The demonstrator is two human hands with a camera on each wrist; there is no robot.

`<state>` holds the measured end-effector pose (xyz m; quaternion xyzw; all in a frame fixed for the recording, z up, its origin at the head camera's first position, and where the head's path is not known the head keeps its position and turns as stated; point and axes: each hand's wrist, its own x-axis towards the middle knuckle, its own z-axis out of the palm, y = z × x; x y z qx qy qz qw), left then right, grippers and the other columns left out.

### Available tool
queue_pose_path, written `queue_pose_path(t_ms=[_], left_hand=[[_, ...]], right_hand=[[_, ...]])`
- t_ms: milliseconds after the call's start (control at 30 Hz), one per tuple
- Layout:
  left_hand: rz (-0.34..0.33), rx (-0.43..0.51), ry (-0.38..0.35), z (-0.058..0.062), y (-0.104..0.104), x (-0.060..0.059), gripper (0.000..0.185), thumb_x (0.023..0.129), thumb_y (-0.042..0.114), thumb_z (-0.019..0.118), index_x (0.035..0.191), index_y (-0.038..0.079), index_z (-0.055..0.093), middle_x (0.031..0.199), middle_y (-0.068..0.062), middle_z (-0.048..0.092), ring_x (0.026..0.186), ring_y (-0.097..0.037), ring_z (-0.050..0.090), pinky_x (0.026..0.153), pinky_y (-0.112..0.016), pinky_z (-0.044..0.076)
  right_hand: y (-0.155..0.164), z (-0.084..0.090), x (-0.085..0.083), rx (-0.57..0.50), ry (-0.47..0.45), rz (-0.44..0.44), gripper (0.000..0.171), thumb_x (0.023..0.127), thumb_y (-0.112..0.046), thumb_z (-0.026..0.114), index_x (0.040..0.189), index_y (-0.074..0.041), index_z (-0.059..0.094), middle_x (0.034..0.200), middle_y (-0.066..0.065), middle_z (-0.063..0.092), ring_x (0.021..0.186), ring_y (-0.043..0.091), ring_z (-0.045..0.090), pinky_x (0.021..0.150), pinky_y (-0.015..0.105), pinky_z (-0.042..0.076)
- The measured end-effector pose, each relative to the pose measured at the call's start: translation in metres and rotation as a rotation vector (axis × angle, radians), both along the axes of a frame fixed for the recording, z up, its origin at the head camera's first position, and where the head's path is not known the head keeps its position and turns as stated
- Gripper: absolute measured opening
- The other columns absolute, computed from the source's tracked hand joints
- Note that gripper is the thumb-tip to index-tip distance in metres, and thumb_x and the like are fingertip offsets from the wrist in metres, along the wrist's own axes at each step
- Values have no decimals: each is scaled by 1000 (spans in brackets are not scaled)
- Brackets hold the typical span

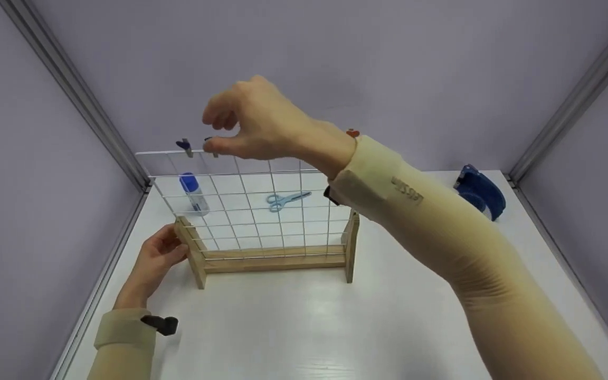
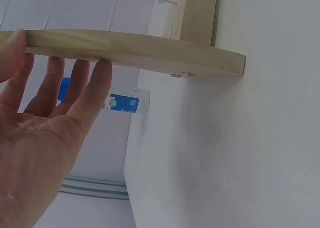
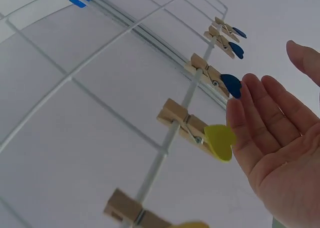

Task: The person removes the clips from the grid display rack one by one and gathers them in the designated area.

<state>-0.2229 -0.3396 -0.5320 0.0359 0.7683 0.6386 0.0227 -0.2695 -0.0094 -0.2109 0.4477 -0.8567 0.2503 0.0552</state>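
The left hand (image 1: 157, 258) lies open, fingers straight against the wooden foot (image 1: 190, 253) of the wire grid rack (image 1: 262, 211) standing upright across the table (image 1: 304, 316); the right hand (image 1: 254, 124), loosely spread and empty, hovers beside the pegs (image 3: 212, 77) clipped along its top wire

Bright, even light; soft shadows

White table (image 1: 293, 316), grey walls. Beyond the grid, far left: glue stick (image 1: 193, 192) with a blue cap, lying flat. Right of it, far centre: light blue scissors (image 1: 286, 200), flat. Far right corner: blue tape dispenser (image 1: 481, 191).
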Motion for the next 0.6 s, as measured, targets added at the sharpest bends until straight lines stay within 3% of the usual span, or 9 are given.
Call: queue_pose_path(t_ms=[300,600], left_hand=[[-29,16,-26,2,-5,0,58,107,-3,68,162,-4,48,129,11,71,121,-5,72,101,-22,65],[-47,49,-43,0,-6,0,56,107,-6,66,160,-6,48,128,11,72,120,-6,72,102,-24,65]], right_hand=[[-38,-1,-10,104,-51,-27,16,105,-27,80,106,-14,89,99,1,89,74,2,72,76,17,59],[-51,-5,-10,105,-95,-55,14,104,-22,79,111,-17,90,106,-2,89,89,4,79,84,16,62]])
